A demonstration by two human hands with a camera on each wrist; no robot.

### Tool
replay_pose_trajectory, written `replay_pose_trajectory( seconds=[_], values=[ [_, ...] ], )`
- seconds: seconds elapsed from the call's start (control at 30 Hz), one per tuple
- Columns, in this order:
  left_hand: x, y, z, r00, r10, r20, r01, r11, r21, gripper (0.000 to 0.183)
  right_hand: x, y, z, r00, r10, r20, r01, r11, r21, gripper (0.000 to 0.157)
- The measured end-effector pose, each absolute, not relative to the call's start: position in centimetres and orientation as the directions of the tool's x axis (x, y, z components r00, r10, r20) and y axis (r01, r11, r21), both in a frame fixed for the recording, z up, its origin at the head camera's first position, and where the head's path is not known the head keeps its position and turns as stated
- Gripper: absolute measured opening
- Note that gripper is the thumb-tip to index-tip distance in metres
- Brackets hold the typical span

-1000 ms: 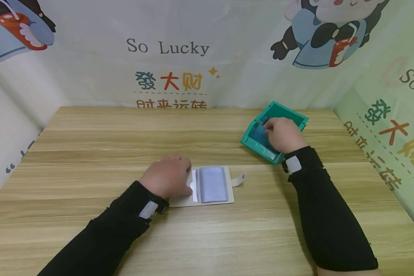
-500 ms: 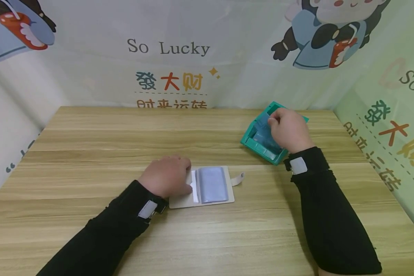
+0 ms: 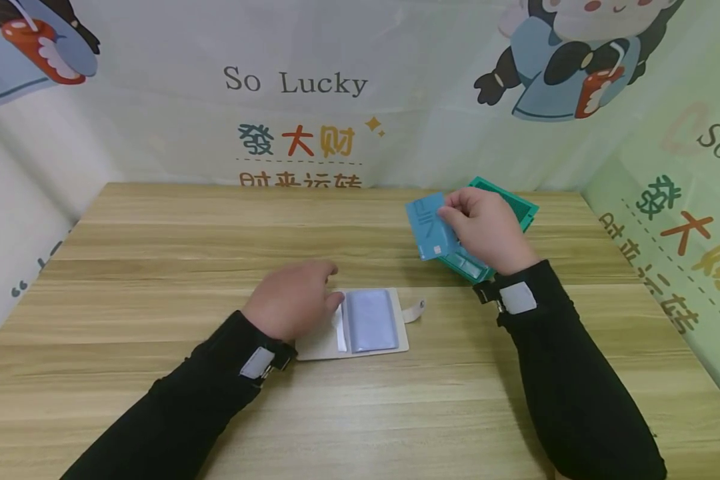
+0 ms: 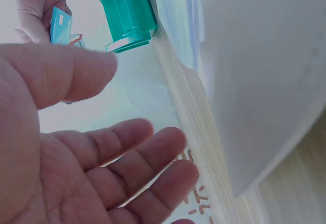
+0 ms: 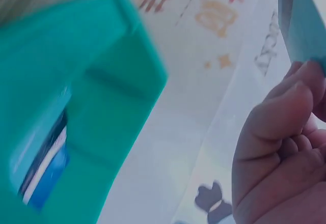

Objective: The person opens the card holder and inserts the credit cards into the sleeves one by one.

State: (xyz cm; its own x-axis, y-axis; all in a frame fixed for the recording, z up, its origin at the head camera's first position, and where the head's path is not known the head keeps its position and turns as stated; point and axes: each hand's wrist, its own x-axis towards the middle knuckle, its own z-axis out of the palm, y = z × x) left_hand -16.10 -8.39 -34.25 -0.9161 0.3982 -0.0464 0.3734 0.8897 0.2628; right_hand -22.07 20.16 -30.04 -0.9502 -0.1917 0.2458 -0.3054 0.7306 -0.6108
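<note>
My right hand (image 3: 492, 230) pinches a light blue card (image 3: 427, 227) between thumb and fingers, raised over the near left side of a green bin (image 3: 521, 203). In the right wrist view the card (image 5: 306, 28) stands above the fingertips. An open card holder (image 3: 372, 321) with a white cover and clear sleeves lies flat on the table. My left hand (image 3: 291, 300) hovers over the holder's left cover, its thumb near the sleeves' edge. Spread and holding nothing, its fingers (image 4: 160, 155) show beside the pale cover (image 4: 265, 71) in the left wrist view.
More cards (image 5: 43, 168), some blue, lie inside the bin in the right wrist view. A strap (image 3: 414, 311) with a snap sticks out from the holder's right side. A printed cloth (image 3: 396, 100) hangs behind the wooden table (image 3: 216, 227).
My right hand has lifted the blue card out of the bin and moved it left. My left hand has risen off the holder's cover, its thumb and fingers spreading.
</note>
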Motion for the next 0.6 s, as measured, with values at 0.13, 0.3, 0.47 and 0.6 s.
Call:
replay_pose_trajectory(
  seconds=[0.13,0.3,0.47,0.6],
  values=[
    [-16.0,-8.2,-34.0,-0.927,0.372,-0.037,0.340,0.880,0.332,0.051,-21.6,19.0,-30.2,-0.953,-0.248,0.177,-0.299,0.651,-0.698,0.016],
    [-15.9,-8.0,-33.6,-0.937,0.348,0.020,0.318,0.830,0.459,0.056,-21.0,17.4,-30.6,-0.936,-0.336,0.105,-0.282,0.539,-0.794,0.011],
    [-15.9,-7.9,-33.3,-0.933,0.347,0.096,0.329,0.710,0.623,0.063,-20.3,15.8,-31.3,-0.898,-0.437,0.054,-0.267,0.442,-0.856,0.009],
    [-16.0,-7.8,-33.1,-0.930,0.340,0.140,0.332,0.614,0.716,0.065,-19.8,14.8,-31.7,-0.865,-0.502,0.033,-0.254,0.380,-0.889,0.007]
  ],
)
